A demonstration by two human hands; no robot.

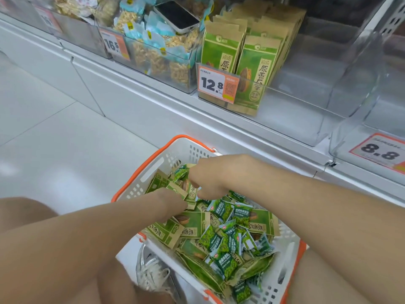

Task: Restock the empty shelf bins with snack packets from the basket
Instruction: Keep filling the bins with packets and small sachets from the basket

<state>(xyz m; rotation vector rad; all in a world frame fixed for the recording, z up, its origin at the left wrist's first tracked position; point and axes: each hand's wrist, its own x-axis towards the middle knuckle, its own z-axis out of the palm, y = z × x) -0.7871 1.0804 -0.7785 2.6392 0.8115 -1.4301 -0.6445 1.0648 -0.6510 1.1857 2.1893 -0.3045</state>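
The left hand (173, 199) and right hand (211, 178) gripped seed packets (189, 194) in the basket (140, 187); the empty bin (311, 115) lay above and rightward, nearer the right hand.

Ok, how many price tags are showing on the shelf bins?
4: a blurred tag far left, the 16.5 tag on the nut bin, the 12.8 tag on the sunflower-seed bin, the 8.8 tag on the empty bin far right. Others may be out of frame.

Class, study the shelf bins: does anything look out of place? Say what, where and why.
A phone lies on the blue-topped snack packs in one bin; it is not stock.
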